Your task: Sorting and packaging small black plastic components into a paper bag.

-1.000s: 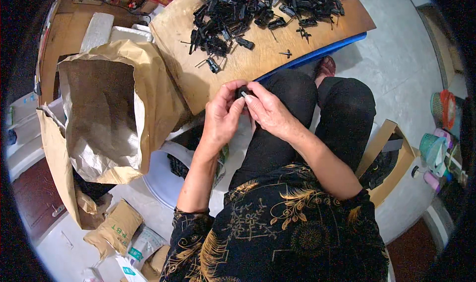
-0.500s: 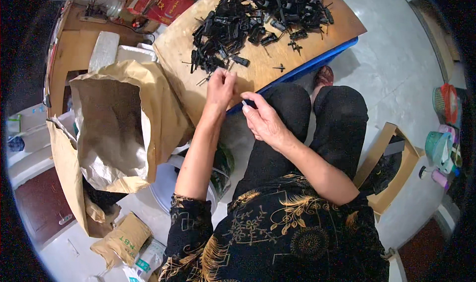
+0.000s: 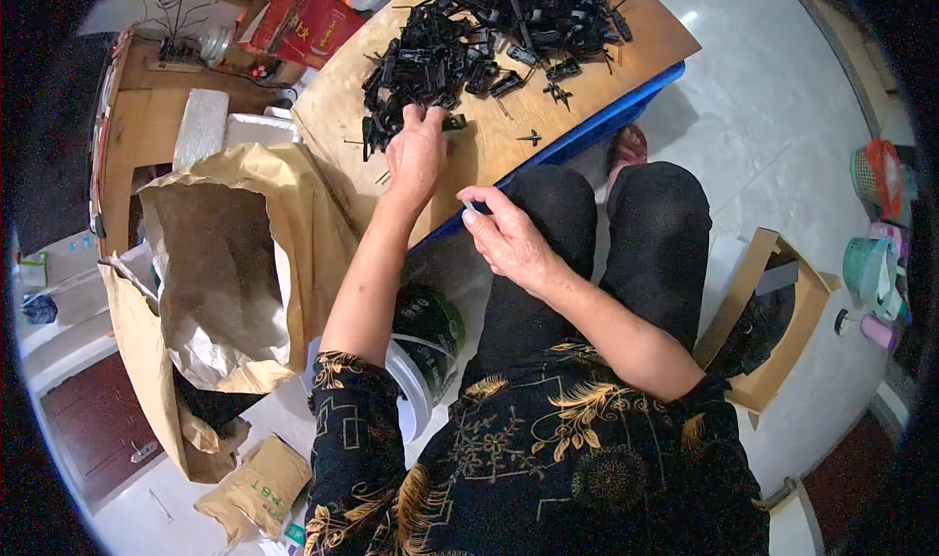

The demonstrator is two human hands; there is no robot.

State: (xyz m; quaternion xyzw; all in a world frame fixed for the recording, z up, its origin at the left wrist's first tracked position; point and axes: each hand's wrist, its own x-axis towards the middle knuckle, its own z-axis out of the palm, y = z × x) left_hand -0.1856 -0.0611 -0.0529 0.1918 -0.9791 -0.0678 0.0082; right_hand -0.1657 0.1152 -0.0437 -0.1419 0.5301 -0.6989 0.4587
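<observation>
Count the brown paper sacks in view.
2: a large open paper sack left of the left hand, and a small flat sack on the floor below it. Others may be hidden.

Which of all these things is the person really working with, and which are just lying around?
In use:
left hand reaching into the pile of black plastic parts
right hand pinching a small pale piece
wooden board under the pile

Lying about:
open brown paper sack
cardboard box
red packet
white bucket
</observation>
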